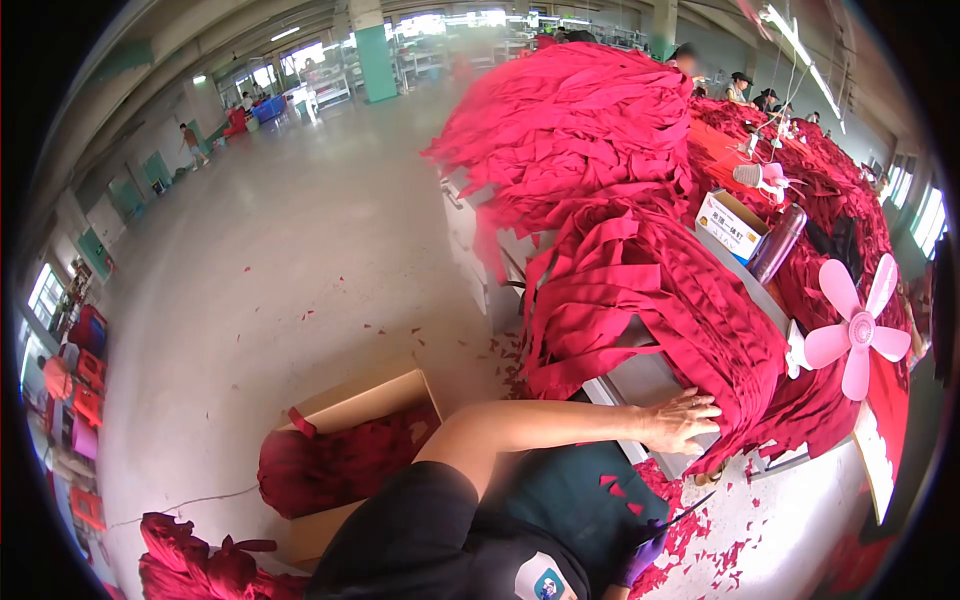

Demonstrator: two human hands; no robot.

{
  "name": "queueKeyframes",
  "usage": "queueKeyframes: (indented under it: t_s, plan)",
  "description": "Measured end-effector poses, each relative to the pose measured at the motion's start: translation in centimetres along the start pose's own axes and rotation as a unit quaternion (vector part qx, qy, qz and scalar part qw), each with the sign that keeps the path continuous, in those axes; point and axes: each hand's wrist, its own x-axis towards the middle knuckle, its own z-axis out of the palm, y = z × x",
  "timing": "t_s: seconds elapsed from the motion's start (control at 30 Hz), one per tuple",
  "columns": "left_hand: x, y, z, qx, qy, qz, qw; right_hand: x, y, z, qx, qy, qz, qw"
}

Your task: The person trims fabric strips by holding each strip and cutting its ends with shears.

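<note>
My left hand (682,421) reaches across to the table and lies on the edge of a heap of red fabric strips (640,270). Its fingers are stretched out and touch the cloth. Low in the view, close to my body, my right hand (645,556) wears a purple glove. It is closed around a pair of scissors (690,510), whose dark, thin blades point up and to the right; the handles are mostly hidden. Small red scraps (617,490) lie on my dark green apron (560,490).
A larger red fabric pile (590,120) rises behind. On the table stand a small carton (732,226), a flask (778,243) and a pink fan (857,330). A cardboard box (365,400) holding red cloth sits on the floor. Scraps litter the floor (740,530). Other people work farther back.
</note>
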Motion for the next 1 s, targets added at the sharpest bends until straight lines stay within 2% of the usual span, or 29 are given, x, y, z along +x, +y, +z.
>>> queueKeyframes:
  t_s: [0.13, 0.23, 0.27, 0.4, 0.43, 0.53, 0.63, 0.73, 0.83, 0.93, 1.0]
  plan:
    - [0.0, -0.1, 0.1, -0.023, -0.020, -0.024, 0.999, 0.3, 1.3, -0.7, 0.121, -0.024, 0.035, 0.992]
    - [0.2, 0.2, -0.3, -0.037, -0.029, -0.035, 0.998, 0.6, 2.2, -0.9, 0.135, -0.008, 0.038, 0.990]
    - [0.2, 0.4, -0.4, -0.041, -0.032, -0.039, 0.998, 0.5, 2.2, -0.8, 0.105, -0.005, 0.017, 0.994]
    - [1.0, 0.2, 0.8, 0.025, 0.100, 0.054, 0.993, 0.6, 2.3, -0.6, 0.025, -0.002, -0.032, 0.999]
    - [1.4, 0.2, 0.9, 0.013, 0.089, 0.058, 0.994, 0.6, 2.5, -0.7, 0.015, -0.002, -0.035, 0.999]
    - [2.3, 0.5, 0.9, -0.013, 0.048, 0.060, 0.997, 0.7, 2.9, -1.1, 0.112, -0.014, 0.006, 0.994]
    - [2.4, 0.4, 1.6, -0.011, 0.037, 0.034, 0.999, 0.7, 3.1, -1.4, 0.053, -0.014, -0.009, 0.998]
    - [2.2, 0.3, 1.9, 0.002, 0.046, 0.036, 0.998, 0.9, 3.3, -1.4, 0.288, -0.026, 0.074, 0.955]
    - [1.9, 0.5, 1.7, 0.013, 0.038, 0.043, 0.998, 0.8, 3.1, -1.0, 0.041, 0.001, -0.017, 0.999]
    - [2.1, 0.5, 1.3, -0.020, -0.001, 0.041, 0.999, 0.7, 2.7, -0.8, -0.023, 0.011, -0.023, 0.999]
    - [2.3, 0.7, 1.0, -0.041, -0.008, 0.029, 0.999, 0.9, 2.7, -1.1, 0.244, -0.012, 0.082, 0.966]
